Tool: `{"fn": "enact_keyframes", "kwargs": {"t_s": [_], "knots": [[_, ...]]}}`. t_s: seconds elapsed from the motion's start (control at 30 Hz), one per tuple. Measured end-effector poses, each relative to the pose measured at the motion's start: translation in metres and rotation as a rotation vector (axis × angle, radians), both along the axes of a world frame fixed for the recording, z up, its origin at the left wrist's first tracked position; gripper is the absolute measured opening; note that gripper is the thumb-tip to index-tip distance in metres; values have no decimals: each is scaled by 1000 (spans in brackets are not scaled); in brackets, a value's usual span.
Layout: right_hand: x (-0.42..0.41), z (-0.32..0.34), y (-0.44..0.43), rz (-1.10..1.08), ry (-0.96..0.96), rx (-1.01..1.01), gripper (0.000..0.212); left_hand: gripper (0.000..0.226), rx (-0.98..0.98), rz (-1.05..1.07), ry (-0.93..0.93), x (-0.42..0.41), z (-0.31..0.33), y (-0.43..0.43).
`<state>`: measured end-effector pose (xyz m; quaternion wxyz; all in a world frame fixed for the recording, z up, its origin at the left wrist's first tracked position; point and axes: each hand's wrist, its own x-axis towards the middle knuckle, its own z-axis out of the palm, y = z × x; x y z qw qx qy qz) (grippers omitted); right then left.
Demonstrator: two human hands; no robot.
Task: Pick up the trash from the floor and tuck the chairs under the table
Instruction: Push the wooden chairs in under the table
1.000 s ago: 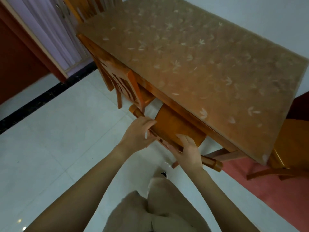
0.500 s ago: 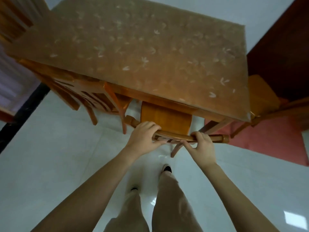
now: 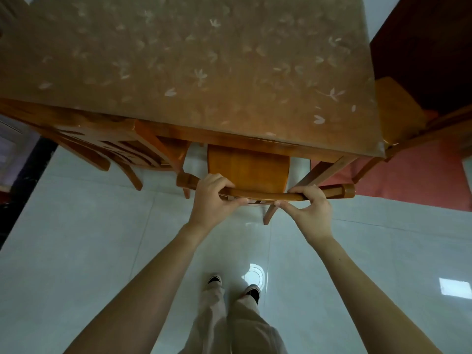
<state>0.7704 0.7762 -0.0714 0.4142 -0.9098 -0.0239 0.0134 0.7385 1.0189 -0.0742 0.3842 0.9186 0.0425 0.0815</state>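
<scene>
A wooden chair [image 3: 247, 167] stands in front of me, its seat partly under the near edge of the wooden table [image 3: 194, 72], which has a leaf-patterned cover. My left hand [image 3: 212, 200] grips the left part of the chair's curved top rail. My right hand [image 3: 310, 208] grips the same rail further right. Both hands are closed around the rail. No trash shows on the white tiled floor [image 3: 76, 251] in this view.
A second wooden chair [image 3: 112, 146] sits tucked at the table to the left. A third chair [image 3: 398, 116] stands at the table's right end over a red mat [image 3: 413, 180]. My feet [image 3: 235, 287] stand on the tiles below the chair.
My view has swung from the table's left side to face its long edge squarely. The chair seat now lies further under the table, and both hands have stayed on the top rail.
</scene>
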Motion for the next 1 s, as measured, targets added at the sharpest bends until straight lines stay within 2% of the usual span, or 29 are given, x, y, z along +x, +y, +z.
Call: {"fn": "enact_keyframes", "kwargs": {"t_s": [0.27,1.0], "knots": [[10,2,4,-13,-18,112,40,41,-11,19,-28,12,0,0],[86,5,55,-97,-29,139,35,45,-36,-37,-61,106,4,50]]}}
